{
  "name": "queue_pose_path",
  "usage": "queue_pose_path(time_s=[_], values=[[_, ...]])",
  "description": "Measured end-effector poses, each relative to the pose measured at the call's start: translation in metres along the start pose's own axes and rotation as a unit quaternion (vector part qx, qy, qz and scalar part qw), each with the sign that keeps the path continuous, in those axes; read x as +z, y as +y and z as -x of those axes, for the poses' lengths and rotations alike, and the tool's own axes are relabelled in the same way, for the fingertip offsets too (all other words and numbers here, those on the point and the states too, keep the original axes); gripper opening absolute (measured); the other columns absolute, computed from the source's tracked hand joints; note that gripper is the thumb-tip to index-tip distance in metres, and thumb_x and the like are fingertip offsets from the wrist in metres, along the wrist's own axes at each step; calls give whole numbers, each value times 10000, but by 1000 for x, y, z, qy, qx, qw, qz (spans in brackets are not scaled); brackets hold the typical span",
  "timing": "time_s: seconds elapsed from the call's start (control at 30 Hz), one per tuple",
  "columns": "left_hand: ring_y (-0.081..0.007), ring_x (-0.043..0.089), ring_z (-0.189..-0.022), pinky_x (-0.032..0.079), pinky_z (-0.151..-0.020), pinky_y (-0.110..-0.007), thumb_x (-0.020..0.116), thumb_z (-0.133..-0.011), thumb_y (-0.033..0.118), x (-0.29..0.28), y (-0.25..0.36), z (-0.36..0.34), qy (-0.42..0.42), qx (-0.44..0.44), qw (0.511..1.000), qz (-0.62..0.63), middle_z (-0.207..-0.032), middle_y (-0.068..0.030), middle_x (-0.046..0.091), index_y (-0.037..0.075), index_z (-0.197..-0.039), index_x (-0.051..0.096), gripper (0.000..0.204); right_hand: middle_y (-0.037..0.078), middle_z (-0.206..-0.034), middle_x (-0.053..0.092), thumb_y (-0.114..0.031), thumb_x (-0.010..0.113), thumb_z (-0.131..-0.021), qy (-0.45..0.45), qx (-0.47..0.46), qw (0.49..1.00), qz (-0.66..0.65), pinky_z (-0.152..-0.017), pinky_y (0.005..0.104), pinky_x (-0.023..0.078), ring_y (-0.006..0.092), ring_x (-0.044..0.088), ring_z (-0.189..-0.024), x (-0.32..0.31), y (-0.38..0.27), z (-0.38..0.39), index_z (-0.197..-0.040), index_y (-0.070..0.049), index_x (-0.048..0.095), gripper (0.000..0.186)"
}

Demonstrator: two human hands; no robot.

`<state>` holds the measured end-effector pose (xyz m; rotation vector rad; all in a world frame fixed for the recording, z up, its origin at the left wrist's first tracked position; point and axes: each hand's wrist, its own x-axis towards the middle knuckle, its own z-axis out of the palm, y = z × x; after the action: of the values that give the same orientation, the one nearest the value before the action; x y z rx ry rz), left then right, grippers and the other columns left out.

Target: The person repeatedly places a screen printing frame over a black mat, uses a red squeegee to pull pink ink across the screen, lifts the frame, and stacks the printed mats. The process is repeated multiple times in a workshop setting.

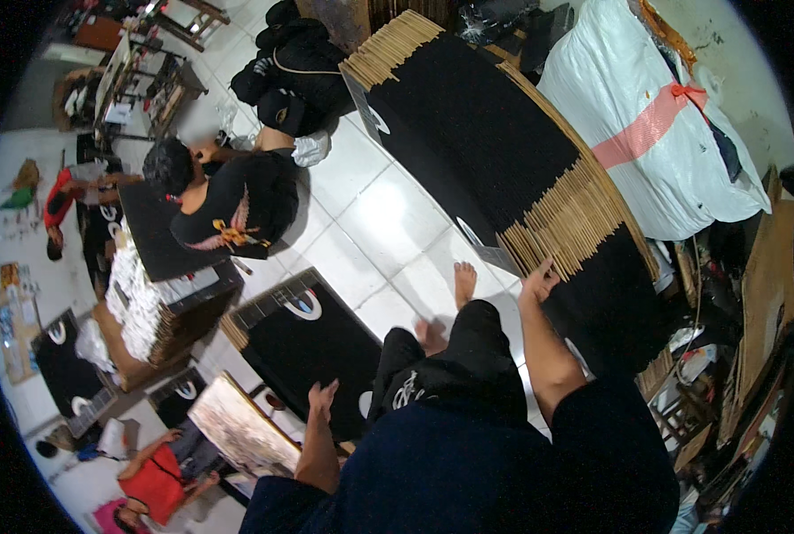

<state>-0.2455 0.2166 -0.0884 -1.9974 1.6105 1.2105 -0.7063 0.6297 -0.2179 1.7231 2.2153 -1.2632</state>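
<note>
My right hand (pixel 540 278) has its fingers bent onto the pale wooden edges (pixel 561 218) of a long row of tightly packed boards, whose tops carry black fabric (pixel 477 116). The row runs from the top centre to the lower right, with grey end panels bearing white oval shapes along its left side. My left hand (pixel 323 397) hangs open, fingers apart, beside a black board (pixel 294 347) with a grey end strip and white curved shapes. My bare feet (pixel 464 283) are on the white tiles between the two.
A co-worker in black (pixel 223 209) sits beside a dark pile (pixel 286 80). Two people in red (pixel 152 481) are at the left, near white cloth (pixel 134 303) and a stained pale board (pixel 241 423). A white wrapped bundle (pixel 646 178) and cardboard (pixel 757 329) line the right.
</note>
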Motion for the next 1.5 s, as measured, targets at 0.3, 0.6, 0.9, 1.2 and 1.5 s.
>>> queue_pose_path(time_s=[0.3,0.6,0.9,1.2,1.5], values=[[-250,692,-849,538,-763,-393,752,-924,428,67,474,-218,10,405,876,-262,-1031,-135,722,-8,-1090,689,470,159,-1367,517,-571,636,-929,-130,106,983,-77,-880,596,544,374,491,-1281,-26,59,9,-1294,-145,454,590],[-361,655,-1048,558,-832,-500,556,-865,834,156,854,-303,-249,27,968,-9,-1270,-188,636,13,-1485,464,1033,162,-1562,423,-830,529,-870,-167,431,877,-130,-1047,782,300,436,380,-1414,-46,70,16,-1519,-97,479,980],[-380,667,-1081,565,-839,-589,760,-890,435,206,890,-361,-155,58,818,-551,-1286,-174,678,58,-1303,645,571,182,-1215,690,-484,616,-988,-346,369,855,-118,-923,460,549,307,668,-1048,5,128,73,-1303,2,643,580],[-378,675,-1021,559,-811,-577,689,-910,399,245,870,-351,-78,182,668,-717,-1228,-187,683,23,-1259,651,514,198,-1247,655,-463,523,-998,-253,237,914,210,-939,448,534,314,650,-1121,31,104,59,-1336,-20,579,560],[-377,682,-960,554,-783,-566,618,-930,363,231,799,-238,-47,262,598,-756,-1170,-201,687,-11,-1216,656,473,176,-1520,536,-333,497,-973,-345,113,891,273,-1139,505,433,360,521,-1391,-26,235,8,-1524,-107,479,596]])
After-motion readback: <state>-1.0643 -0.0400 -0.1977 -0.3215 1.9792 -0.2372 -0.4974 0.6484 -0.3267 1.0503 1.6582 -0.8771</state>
